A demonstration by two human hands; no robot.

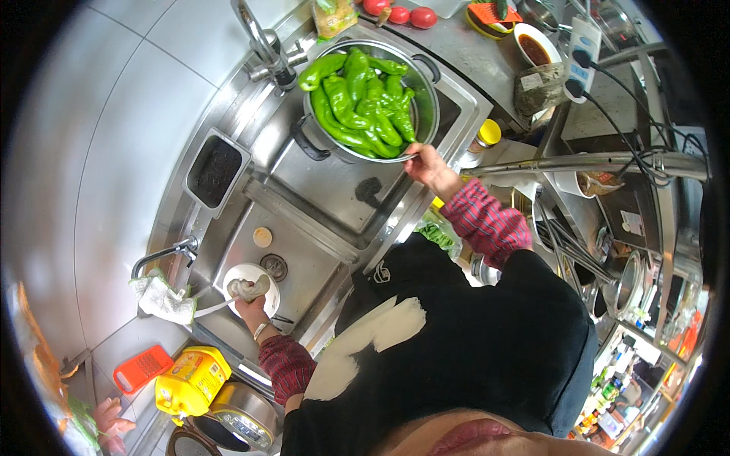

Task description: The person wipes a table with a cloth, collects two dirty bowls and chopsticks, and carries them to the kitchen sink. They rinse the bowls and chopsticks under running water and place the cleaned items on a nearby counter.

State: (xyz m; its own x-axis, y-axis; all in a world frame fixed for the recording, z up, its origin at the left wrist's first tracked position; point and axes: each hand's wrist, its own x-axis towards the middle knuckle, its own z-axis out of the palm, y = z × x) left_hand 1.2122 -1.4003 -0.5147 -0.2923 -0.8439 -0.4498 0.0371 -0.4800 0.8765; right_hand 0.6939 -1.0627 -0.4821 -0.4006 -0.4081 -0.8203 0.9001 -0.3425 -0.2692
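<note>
My right hand (426,166) grips the near rim of a wide steel pot (429,122). The pot has black side handles and holds several long green peppers (365,102), wet and shiny. It is over the far end of the right sink basin (325,182); whether it rests there or is held up, I cannot tell. In the left basin (308,268), my left hand (252,312) holds a lumpy greyish thing (251,288) over a white bowl (272,302). What that thing is stays unclear. A small round pale piece (262,237) lies near the drain strainer (274,267).
A faucet (259,43) rises beside the pot; a second tap (165,251) has a cloth (165,296) by it. A strainer box (217,171) sits at the sink's back edge. A yellow jug (193,381) stands at left, a power strip (583,60) and metal rail (570,167) at right.
</note>
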